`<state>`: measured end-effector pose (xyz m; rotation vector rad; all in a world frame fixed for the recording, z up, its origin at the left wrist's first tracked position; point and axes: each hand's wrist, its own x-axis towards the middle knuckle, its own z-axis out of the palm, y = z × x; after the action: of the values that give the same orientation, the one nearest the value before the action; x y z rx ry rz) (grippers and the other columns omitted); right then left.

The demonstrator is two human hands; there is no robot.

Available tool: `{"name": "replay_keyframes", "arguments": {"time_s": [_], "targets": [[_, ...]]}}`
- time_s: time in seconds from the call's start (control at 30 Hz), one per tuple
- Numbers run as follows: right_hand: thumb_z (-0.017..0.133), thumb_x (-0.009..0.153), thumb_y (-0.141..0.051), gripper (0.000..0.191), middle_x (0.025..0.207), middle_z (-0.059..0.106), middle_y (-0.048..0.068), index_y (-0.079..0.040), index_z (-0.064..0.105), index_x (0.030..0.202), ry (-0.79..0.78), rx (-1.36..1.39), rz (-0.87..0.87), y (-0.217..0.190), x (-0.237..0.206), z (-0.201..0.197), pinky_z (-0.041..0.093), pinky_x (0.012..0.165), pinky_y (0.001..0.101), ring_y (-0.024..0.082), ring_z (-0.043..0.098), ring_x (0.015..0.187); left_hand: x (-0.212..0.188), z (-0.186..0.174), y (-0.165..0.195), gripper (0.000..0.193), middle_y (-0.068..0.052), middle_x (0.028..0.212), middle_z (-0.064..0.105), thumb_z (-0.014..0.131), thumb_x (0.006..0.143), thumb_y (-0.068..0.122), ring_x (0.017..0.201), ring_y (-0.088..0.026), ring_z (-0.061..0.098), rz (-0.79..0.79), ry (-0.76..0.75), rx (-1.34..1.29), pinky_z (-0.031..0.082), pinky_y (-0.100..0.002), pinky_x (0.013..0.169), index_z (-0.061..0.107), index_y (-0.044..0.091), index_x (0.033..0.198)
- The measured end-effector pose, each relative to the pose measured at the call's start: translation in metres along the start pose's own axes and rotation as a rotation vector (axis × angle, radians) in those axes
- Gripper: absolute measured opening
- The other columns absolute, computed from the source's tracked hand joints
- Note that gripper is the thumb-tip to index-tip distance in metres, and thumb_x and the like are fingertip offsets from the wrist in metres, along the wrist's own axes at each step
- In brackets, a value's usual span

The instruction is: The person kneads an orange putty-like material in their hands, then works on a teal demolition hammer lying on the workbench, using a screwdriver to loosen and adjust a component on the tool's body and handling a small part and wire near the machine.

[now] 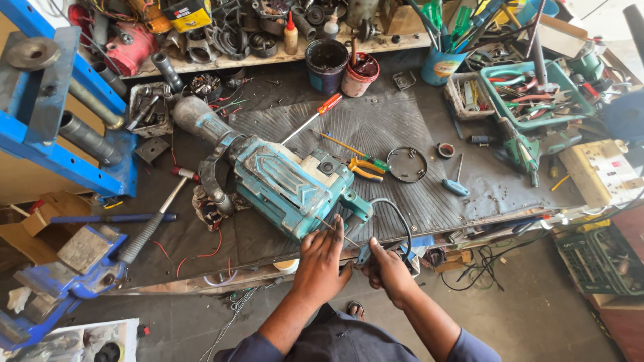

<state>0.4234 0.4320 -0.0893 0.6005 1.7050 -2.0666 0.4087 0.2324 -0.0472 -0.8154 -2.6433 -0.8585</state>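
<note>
Hands first, from the head view: your left hand (322, 258) rests fingers-down on the rear end of the teal demolition hammer (282, 177), while your right hand (388, 269) is closed on its black cord (401, 224) just beside. The hammer's long axis runs up-left across the bench mat (402, 134), away from both hands, with the left nearer its body.

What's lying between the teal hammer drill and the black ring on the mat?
Yellow-handled pliers lie between the drill and the ring, seen in the head view.

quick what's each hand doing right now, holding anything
Left hand: fingers curled on the rear edge of the teal demolition hammer; grip unclear.
Right hand: closed on a small part near the black cord.
</note>
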Motion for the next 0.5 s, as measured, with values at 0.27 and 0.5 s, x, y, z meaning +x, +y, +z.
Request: {"name": "replay_keyframes", "arguments": {"time_s": [0.27,0.5], "targets": [[0.073,0.061,-0.022,0.046,0.11,0.062,0.015,-0.009,0.069,0.105,0.025,-1.391,-1.384,-0.066,-0.049,0.011,0.042,0.095,0.0494,0.035,0.058,0.111,-0.001,0.008,-0.001,0.111,-0.027,0.14,0.056,0.08,0.069,0.016,0.131,-0.038,0.052,-0.031,-0.008,-0.003,0.029,-0.051,0.113,0.016,-0.009,0.156],[0.073,0.081,-0.025,0.015,0.091,0.067,0.007,-0.012,0.068,0.085,-0.223,-1.67,-0.964,-0.07,-0.011,0.014,0.053,0.077,0.0437,0.029,0.064,0.095,0.007,0.017,0.005,0.106,-0.025,0.13,0.062,0.074,0.068,0.007,0.124,-0.037,0.057,-0.034,0.041,0.003,0.032,-0.049,0.111,0.019,-0.008,0.157]]}}
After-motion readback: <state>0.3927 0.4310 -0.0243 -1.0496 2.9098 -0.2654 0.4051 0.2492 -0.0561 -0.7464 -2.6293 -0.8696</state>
